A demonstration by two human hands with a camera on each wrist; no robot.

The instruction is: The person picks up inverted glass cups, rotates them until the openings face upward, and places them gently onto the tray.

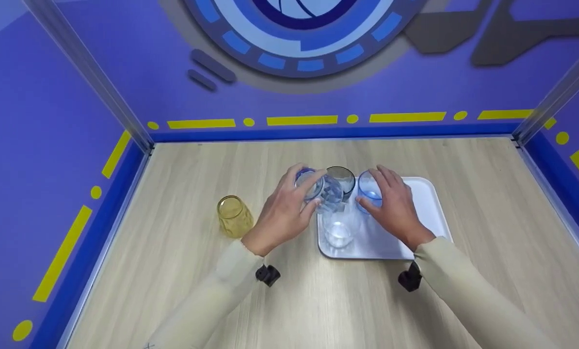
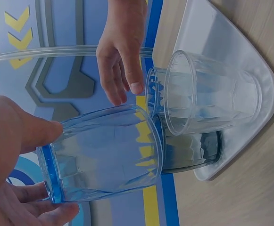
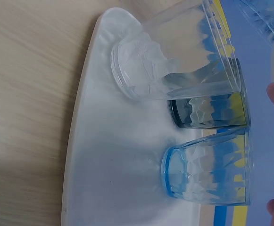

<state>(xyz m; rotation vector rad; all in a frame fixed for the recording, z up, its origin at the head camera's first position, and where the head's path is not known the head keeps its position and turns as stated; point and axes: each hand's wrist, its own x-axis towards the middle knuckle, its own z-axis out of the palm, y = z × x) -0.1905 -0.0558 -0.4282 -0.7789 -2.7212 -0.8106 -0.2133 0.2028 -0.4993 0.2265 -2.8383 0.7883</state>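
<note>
My left hand [image 1: 284, 208] grips a blue-tinted glass [image 2: 103, 155] around its thick base, thumb on one side and fingers on the other. That glass is in the air, mouth down and somewhat tilted. Just above the rim of a second blue glass [image 3: 203, 169], my right hand [image 1: 394, 203] hovers with thumb and fingers spread, apart from the glass. The second blue glass is upright on the white tray [image 1: 425, 203]. Beside it are an upright dark grey glass [image 3: 207, 110] and, at the near left corner, an upright clear glass [image 1: 339, 232].
A yellow glass [image 1: 236, 218] stands on the wooden table [image 1: 183, 271] left of my left forearm, narrower end apparently up. Printed purple-blue panels [image 1: 309, 106] bound the table at the back and both sides. Black wrist cameras [image 1: 268, 275] hang below the sleeves.
</note>
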